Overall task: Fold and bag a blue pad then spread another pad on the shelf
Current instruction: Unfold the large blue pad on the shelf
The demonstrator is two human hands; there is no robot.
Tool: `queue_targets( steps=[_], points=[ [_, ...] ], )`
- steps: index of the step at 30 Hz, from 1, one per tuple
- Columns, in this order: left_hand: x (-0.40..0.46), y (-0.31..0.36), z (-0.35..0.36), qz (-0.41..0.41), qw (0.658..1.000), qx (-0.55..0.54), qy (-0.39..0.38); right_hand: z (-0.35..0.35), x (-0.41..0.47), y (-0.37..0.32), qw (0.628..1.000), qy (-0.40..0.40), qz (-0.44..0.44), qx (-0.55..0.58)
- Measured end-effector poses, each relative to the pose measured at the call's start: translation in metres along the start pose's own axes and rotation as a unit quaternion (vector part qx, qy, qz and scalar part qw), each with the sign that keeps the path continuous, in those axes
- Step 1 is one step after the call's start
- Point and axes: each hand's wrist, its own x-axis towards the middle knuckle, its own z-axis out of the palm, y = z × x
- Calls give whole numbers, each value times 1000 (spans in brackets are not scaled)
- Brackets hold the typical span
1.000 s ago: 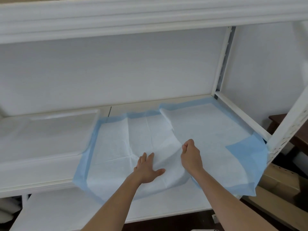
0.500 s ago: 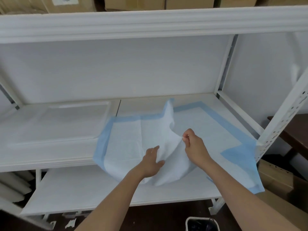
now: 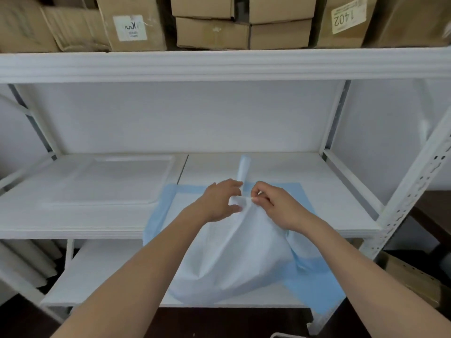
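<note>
Head view: both hands gather the blue pad point(image 3: 234, 259) over the front edge of the white shelf point(image 3: 317, 211). The right hand point(image 3: 275, 206) pinches a raised fold; the left hand point(image 3: 219, 201) touches it with relaxed, nearly straight fingers.

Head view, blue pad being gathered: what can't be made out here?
- Pad: its middle is bunched up between both hands, so the fold state is unclear.
- Left hand: the fingertips blur against the pad, so its grip is uncertain.
- Carton label: print too blurred to read.
- Container at the bottom edge: cut off by the frame.
</note>
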Motion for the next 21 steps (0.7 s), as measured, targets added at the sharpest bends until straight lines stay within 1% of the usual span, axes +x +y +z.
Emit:
queue_targets(
  steps=[4,6,9,12,15,17,18,19,21],
  points=[
    [1,15,-13,25,999,-14,27,-25,-6,7,1000,23,9,-11],
    [0,26,-17,15,999,-31,35,-35,-10,12,999,32,13,-6],
    [-3,42,-24,19,995,-51,85,-43,-13,21,998,49,28,4],
    [-8,45,-34,20,991,-59,115,-50,-14,33,995,78,56,13],
    [-13,40,-42,0,987,-74,140,-56,-16,49,986,121,114,-24],
    [-18,37,-46,-11,984,-85,159,-57,-18,60,973,153,172,-29],
    [-20,35,-47,-10,982,-87,165,-55,-18,64,966,149,211,-16],
    [-22,34,-49,-5,982,-85,169,-52,-18,68,960,129,248,8],
    [-25,33,-52,3,982,-79,171,-41,-19,73,945,62,305,103]
  ],
)
